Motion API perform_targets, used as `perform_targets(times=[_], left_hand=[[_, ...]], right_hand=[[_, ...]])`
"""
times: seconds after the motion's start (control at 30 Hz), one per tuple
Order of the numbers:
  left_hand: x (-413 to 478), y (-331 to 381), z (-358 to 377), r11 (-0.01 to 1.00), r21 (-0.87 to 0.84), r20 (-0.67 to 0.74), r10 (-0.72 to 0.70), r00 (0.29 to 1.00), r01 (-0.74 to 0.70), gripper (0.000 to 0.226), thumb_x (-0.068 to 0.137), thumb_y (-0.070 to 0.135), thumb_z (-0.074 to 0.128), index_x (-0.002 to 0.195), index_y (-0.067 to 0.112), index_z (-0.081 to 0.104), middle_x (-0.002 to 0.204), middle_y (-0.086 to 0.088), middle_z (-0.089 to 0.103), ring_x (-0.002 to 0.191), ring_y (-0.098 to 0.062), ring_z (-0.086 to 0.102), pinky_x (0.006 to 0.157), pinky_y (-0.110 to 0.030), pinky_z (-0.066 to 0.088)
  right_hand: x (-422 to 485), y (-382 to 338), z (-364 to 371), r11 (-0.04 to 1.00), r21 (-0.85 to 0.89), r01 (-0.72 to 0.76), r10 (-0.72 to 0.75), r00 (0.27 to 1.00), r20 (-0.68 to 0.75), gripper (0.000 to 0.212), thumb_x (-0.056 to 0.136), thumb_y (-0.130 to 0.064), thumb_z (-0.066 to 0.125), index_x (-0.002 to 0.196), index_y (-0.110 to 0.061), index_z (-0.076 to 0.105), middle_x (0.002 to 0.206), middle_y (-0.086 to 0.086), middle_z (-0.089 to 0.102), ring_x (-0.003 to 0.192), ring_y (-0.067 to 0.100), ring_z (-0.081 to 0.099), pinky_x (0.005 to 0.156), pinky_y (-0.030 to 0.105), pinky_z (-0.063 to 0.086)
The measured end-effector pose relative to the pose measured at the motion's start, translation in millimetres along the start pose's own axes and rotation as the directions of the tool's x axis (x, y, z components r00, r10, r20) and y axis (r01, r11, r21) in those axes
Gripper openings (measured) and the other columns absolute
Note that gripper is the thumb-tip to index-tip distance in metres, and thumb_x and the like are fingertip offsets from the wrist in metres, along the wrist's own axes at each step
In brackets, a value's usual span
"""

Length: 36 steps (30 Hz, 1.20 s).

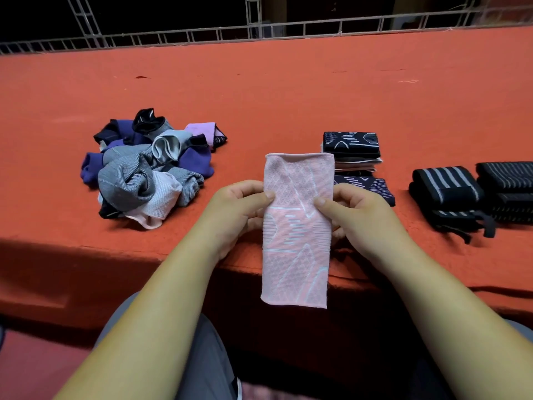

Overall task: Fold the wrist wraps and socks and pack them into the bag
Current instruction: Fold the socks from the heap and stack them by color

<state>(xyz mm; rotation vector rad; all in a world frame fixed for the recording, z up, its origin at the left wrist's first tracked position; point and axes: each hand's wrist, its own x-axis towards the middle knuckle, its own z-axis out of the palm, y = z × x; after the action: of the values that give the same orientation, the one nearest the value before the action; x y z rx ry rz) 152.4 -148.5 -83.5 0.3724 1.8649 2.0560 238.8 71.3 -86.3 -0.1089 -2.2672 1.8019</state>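
A pink patterned wrist wrap (297, 241) hangs flat and upright in front of me, above the table's near edge. My left hand (242, 209) pinches its left edge at mid-height, thumb on the front. Opposite it, my right hand (352, 212) pinches the right edge the same way. A loose heap of grey, purple, pink and black socks (144, 166) lies on the left of the table. Behind the pink wrap sits a stack of folded dark patterned wraps (352, 148). No bag is in view.
Rolled black wraps with grey stripes (447, 194) lie at the right, with more of them (507, 186) at the frame's edge. The table (259, 96) has an orange-red cloth. A metal truss rail (259, 33) runs along its far side. My lap is below the near edge.
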Motion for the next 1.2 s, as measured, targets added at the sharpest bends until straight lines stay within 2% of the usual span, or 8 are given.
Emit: perform_targets(times=[0.13, 0.27, 0.47, 0.7, 0.87, 0.93, 1.03, 1.2], left_hand=[[0.9, -0.8, -3.0, 1.000, 0.005, 0.013, 0.017, 1.000, -0.017, 0.021, 0.102, 0.006, 0.065, 0.120, -0.001, 0.071, 0.118, -0.026, 0.074, 0.103, -0.030, 0.069, 0.086, -0.036, 0.063], [1.3, 0.4, -7.0, 1.000, 0.008, 0.035, 0.022, 0.999, -0.022, 0.029, 0.100, -0.002, 0.063, 0.128, 0.002, 0.069, 0.119, -0.022, 0.074, 0.106, -0.031, 0.068, 0.099, -0.045, 0.059], [0.3, 2.1, -6.0, 0.999, -0.025, 0.037, 0.022, 0.999, -0.021, 0.031, 0.100, -0.008, 0.059, 0.130, -0.003, 0.066, 0.130, -0.028, 0.069, 0.111, -0.034, 0.071, 0.101, -0.047, 0.059], [-2.8, 4.7, -5.7, 1.000, -0.015, 0.005, -0.004, 1.000, 0.004, 0.027, 0.093, -0.014, 0.059, 0.092, 0.008, 0.075, 0.086, -0.008, 0.072, 0.074, -0.014, 0.069, 0.071, -0.026, 0.061], [-1.6, 4.9, -4.2, 1.000, -0.012, 0.022, -0.004, 1.000, 0.004, 0.026, 0.097, -0.015, 0.046, 0.096, 0.000, 0.068, 0.061, 0.000, 0.065, 0.056, -0.007, 0.063, 0.064, -0.021, 0.059], [-2.1, 6.5, -3.6, 1.000, -0.022, 0.024, 0.002, 1.000, -0.001, 0.029, 0.099, -0.013, 0.041, 0.094, -0.001, 0.067, 0.070, -0.006, 0.073, 0.063, -0.010, 0.068, 0.067, -0.024, 0.061], [-3.3, 8.5, -2.9, 0.998, -0.069, 0.033, 0.016, 0.999, -0.014, 0.033, 0.098, -0.010, 0.039, 0.090, 0.000, 0.069, 0.111, -0.023, 0.077, 0.088, -0.022, 0.073, 0.078, -0.033, 0.063], [-0.9, 4.6, -5.8, 0.985, -0.172, 0.102, 0.029, 0.994, -0.011, 0.025, 0.097, -0.001, 0.055, 0.115, 0.008, 0.069, 0.110, -0.022, 0.067, 0.090, -0.026, 0.068, 0.076, -0.032, 0.058]], right_hand=[[-1.5, -3.1, 0.6, 0.991, 0.131, -0.024, 0.021, 0.999, 0.026, 0.011, 0.105, -0.013, 0.065, 0.109, -0.013, 0.076, 0.063, -0.010, 0.066, 0.056, 0.008, 0.061, 0.056, 0.026, 0.052], [-0.8, -4.8, -0.8, 0.976, 0.214, -0.049, 0.036, 0.997, 0.063, 0.027, 0.104, -0.005, 0.061, 0.123, -0.019, 0.075, 0.066, -0.006, 0.065, 0.061, 0.014, 0.058, 0.062, 0.035, 0.056], [0.9, -4.9, 0.9, 0.966, 0.247, -0.084, 0.067, 0.995, 0.074, 0.031, 0.104, -0.007, 0.060, 0.117, -0.027, 0.080, 0.090, 0.010, 0.071, 0.078, 0.024, 0.058, 0.077, 0.050, 0.055], [-0.1, -4.2, -1.4, 0.949, 0.282, -0.138, 0.121, 0.990, 0.077, 0.028, 0.099, -0.004, 0.062, 0.104, -0.022, 0.083, 0.104, 0.013, 0.079, 0.087, 0.021, 0.067, 0.082, 0.042, 0.057], [2.8, -2.6, 0.2, 0.906, 0.381, -0.185, 0.161, 0.982, 0.096, 0.047, 0.099, 0.009, 0.045, 0.086, -0.014, 0.083, 0.096, 0.019, 0.078, 0.086, 0.028, 0.071, 0.079, 0.039, 0.063], [2.7, -3.2, 0.6, 0.905, 0.384, -0.183, 0.162, 0.983, 0.087, 0.050, 0.098, 0.010, 0.040, 0.084, -0.010, 0.084, 0.096, 0.022, 0.078, 0.085, 0.028, 0.072, 0.076, 0.036, 0.064], [1.7, -5.8, 0.2, 0.906, 0.396, -0.146, 0.137, 0.989, 0.053, 0.042, 0.095, 0.005, 0.040, 0.085, -0.002, 0.081, 0.083, 0.015, 0.074, 0.070, 0.017, 0.069, 0.067, 0.029, 0.061], [2.8, 2.9, -1.0, 0.938, 0.332, -0.098, 0.061, 0.991, 0.121, 0.003, 0.093, -0.016, 0.077, 0.093, -0.015, 0.074, 0.087, 0.010, 0.060, 0.083, 0.026, 0.052, 0.075, 0.037, 0.048]])
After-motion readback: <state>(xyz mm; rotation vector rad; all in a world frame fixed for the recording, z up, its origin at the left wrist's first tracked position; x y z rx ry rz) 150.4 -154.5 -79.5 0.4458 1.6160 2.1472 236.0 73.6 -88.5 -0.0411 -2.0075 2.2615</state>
